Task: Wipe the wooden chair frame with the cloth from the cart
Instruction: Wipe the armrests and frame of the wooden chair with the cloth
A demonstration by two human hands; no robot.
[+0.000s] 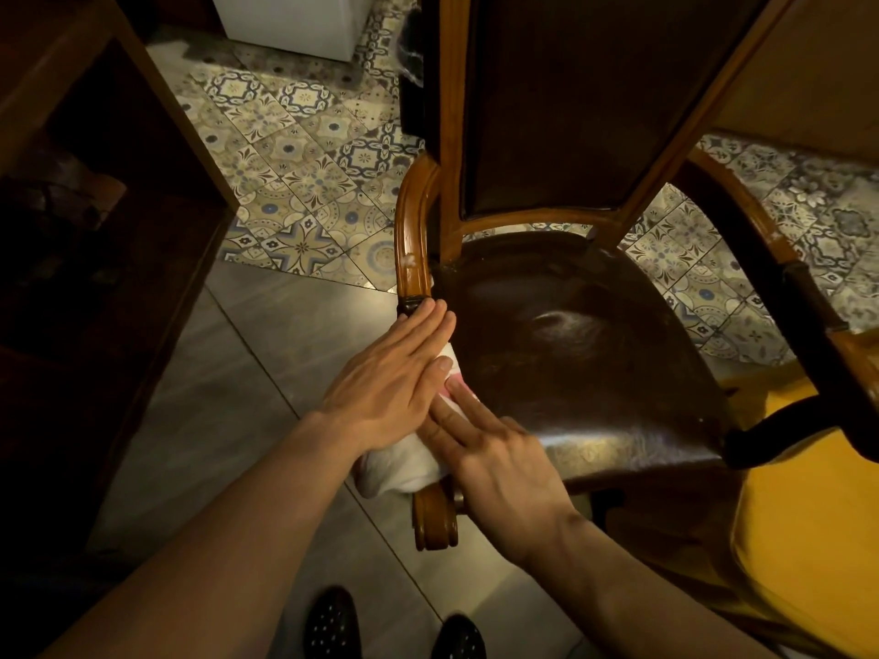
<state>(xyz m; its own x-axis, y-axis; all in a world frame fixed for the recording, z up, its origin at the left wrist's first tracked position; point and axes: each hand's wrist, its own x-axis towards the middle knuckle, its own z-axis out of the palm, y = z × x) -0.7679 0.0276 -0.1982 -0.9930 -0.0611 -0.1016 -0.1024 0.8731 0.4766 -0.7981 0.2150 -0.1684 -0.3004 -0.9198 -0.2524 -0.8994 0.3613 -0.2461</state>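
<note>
the person's left hand (390, 378) lies flat over a white cloth (404, 461) on the near-left armrest of a wooden chair frame (414, 240), fingers (423, 325) straight and pressed together, their tips reaching the dark end of the curved arm post. the right hand (499, 461) lies beside it, palm down, its fingers (456, 411) extended and close together across the same cloth, crossing under the edge of the left hand. neither hand pinches the cloth; both press it flat against the wood. the cloth is bunched between and below the two hands, with a bulge hanging off the left side of the armrest and a small pinkish patch showing between the fingers. the scrolled front end of the armrest (435, 520) sticks out just below the cloth, bare.

the chair has a dark glossy seat (590, 354) with light smears on it, and a dark padded back (594, 102) set in a lighter wooden surround. the far armrest (742, 202) curves down on the right side, well apart from the hands. a yellow garment (808, 516) fills the lower right corner next to the seat.

the floor under the chair is patterned tile (304, 149), which gives way to plain grey tile (228, 382) nearer the person. dark wooden furniture (95, 230) stands along the left. a white cabinet base (295, 21) sits at the top. two dark studded shoes (333, 625) show at the bottom edge, between the forearms.
</note>
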